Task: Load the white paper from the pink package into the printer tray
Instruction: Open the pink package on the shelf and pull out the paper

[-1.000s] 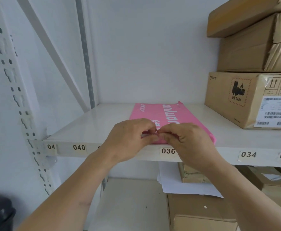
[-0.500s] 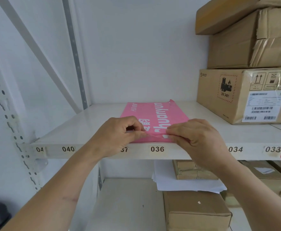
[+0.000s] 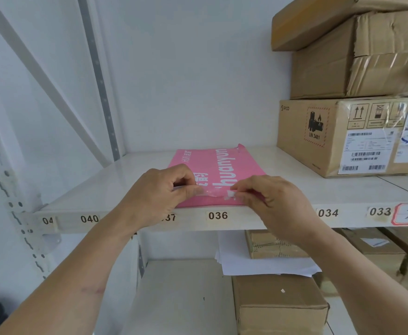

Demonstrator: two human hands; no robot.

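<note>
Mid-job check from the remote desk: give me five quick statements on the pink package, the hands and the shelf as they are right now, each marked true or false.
1. The pink package lies flat on the shelf, its near edge above label 036. True.
2. Only one hand touches the package. False: the left hand and the right hand both pinch at its near edge.
3. A clear strip of tape stretches between the two hands. True.
4. White paper already shows out of the package. False: none shows; the package looks closed.
5. The brown PICO box rests on top of the package. False: it stands apart, further right on the same shelf.
</note>
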